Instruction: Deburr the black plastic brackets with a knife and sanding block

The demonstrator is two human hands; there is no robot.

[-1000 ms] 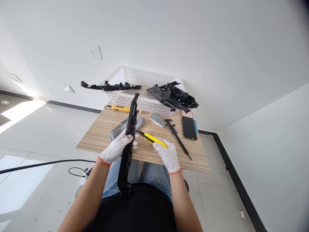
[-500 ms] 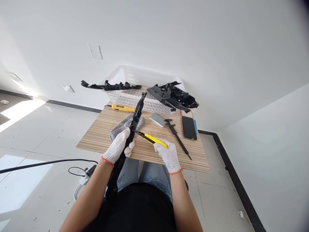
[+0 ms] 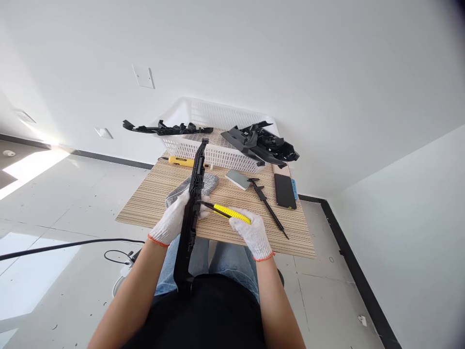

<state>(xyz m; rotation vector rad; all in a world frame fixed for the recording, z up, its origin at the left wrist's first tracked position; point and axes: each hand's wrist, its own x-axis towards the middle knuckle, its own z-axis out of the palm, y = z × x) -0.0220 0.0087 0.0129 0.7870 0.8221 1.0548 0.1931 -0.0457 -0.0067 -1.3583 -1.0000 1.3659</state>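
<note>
My left hand [image 3: 171,221], in a white knit glove, is closed round the middle of a long black plastic trim part [image 3: 193,203]. The part runs from my lap up over the wooden table [image 3: 145,198] toward the basket. My right hand [image 3: 252,233], also gloved, grips a yellow utility knife [image 3: 228,213]. The knife's dark tip meets the black part just right of my left fingers. A grey cloth [image 3: 181,190] lies on the table under the part.
A white plastic basket [image 3: 225,154] stands at the table's back with black plastic parts [image 3: 259,143] resting on its rim. A yellow tool [image 3: 181,161], grey block [image 3: 237,179], black caliper [image 3: 267,205] and phone [image 3: 284,191] lie on the table. A cable [image 3: 69,246] crosses the floor at left.
The black part swung its far end right, then back left to near upright. My left hand shifted its grip on it. The knife moved slightly left, staying against the part.
</note>
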